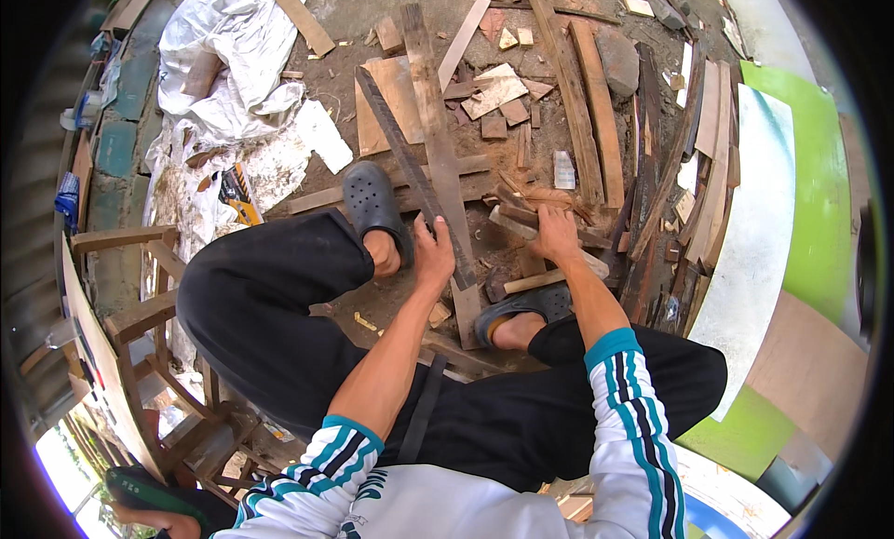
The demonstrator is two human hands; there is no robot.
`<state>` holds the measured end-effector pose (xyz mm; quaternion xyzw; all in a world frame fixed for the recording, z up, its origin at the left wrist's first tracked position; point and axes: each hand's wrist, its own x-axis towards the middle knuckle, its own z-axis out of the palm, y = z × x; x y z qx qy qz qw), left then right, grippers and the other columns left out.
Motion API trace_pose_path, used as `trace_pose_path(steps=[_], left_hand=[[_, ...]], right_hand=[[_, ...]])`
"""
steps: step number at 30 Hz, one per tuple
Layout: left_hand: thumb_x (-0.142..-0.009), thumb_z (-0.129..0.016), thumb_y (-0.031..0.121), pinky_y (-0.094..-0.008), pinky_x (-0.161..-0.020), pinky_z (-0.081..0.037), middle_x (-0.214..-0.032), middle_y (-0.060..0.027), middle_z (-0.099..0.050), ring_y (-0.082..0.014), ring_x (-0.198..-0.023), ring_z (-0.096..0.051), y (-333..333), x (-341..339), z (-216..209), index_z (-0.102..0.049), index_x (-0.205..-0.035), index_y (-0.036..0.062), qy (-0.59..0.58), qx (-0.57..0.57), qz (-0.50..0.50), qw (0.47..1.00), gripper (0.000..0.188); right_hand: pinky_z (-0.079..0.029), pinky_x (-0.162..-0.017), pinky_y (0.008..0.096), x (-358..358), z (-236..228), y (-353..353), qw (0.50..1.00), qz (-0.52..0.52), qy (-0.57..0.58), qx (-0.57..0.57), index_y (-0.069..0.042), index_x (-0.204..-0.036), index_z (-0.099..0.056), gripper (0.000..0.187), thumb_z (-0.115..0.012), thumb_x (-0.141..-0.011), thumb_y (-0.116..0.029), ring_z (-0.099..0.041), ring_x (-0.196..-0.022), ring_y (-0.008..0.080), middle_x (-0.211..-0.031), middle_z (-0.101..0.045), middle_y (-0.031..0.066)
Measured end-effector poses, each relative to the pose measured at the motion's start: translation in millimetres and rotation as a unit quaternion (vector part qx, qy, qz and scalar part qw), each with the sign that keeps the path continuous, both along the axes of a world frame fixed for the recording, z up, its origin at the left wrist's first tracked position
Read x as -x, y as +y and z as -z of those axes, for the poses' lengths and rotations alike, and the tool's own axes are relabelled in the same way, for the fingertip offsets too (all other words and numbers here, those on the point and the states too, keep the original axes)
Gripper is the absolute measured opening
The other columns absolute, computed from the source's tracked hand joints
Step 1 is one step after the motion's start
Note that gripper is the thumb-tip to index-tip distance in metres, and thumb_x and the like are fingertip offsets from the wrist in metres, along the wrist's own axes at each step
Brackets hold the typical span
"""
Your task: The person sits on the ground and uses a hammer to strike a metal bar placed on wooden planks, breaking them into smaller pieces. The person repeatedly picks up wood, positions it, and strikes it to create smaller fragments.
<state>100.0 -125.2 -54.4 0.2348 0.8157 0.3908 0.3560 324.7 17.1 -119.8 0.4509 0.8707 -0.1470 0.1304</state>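
Observation:
My left hand (433,250) is closed around the lower part of a long, dark narrow strip (396,134); I cannot tell whether it is wood or metal. The strip slants over a long greyish-brown board (434,101), which runs from between my feet to the far side. To the right, my right hand (557,235) reaches down into a heap of wood scraps with its fingers curled. What it grips is hidden; a pale piece of wood (510,224) lies right beside its fingers. A short stick (535,281) lies just below that hand, near my right shoe.
Grey clogs (374,199) are on my feet. Long planks (570,92) and stacked strips (712,167) lie to the right, beside a white sheet (750,241). White sacking (233,64) and a wooden frame (154,306) are on the left. Another person's foot (163,516) shows at lower left.

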Motion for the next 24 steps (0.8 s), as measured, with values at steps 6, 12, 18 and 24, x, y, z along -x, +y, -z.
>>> trace_pose_path(steps=[6, 12, 18, 24], left_hand=[[-0.103, -0.043, 0.041, -0.0483, -0.098, -0.044, -0.136, -0.0269, -0.051, -0.0413, -0.120, -0.054, -1, -18, -4, -0.032, -0.148, -0.0014, 0.002, 0.020, 0.055, 0.998, 0.063], [-0.101, -0.047, 0.039, -0.0489, -0.094, -0.048, -0.136, -0.0250, -0.049, -0.0423, -0.115, -0.058, -21, -40, 6, -0.034, -0.147, 0.0082, 0.081, 0.028, 0.107, 0.991, 0.057], [-0.100, -0.050, 0.042, -0.0504, -0.096, -0.047, -0.139, -0.0230, -0.049, -0.0431, -0.119, -0.056, -25, -45, 15, -0.029, -0.150, 0.0112, 0.119, 0.072, 0.183, 0.973, 0.063], [-0.097, -0.053, 0.046, -0.0495, -0.101, -0.045, -0.144, -0.0232, -0.045, -0.0426, -0.124, -0.053, -31, -45, 25, -0.033, -0.149, 0.0063, 0.100, 0.138, 0.258, 0.951, 0.069]], right_hand=[[-0.044, -0.095, 0.0471, -12, -72, 31, 0.985, 0.132, 0.110, 0.026, 0.002, -0.130, -0.049, 0.082, -0.085, -0.067, -0.037, -0.058, -0.110, 0.0378, -0.115, -0.062, 0.0243], [-0.047, -0.096, 0.0391, -6, -164, 32, 0.884, 0.219, 0.384, 0.153, 0.004, -0.134, -0.048, 0.080, -0.081, -0.068, -0.025, -0.061, -0.109, 0.0306, -0.118, -0.063, 0.0190], [-0.046, -0.096, 0.0369, -13, -192, -12, 0.770, 0.357, 0.480, 0.223, 0.000, -0.127, -0.054, 0.065, -0.081, -0.078, -0.033, -0.059, -0.111, 0.0232, -0.120, -0.062, 0.0140], [-0.033, -0.110, 0.0498, -12, -171, -55, 0.604, 0.586, 0.470, 0.267, 0.003, -0.147, -0.031, 0.102, -0.082, -0.073, -0.045, -0.041, -0.135, 0.0342, -0.146, -0.041, 0.0219]])
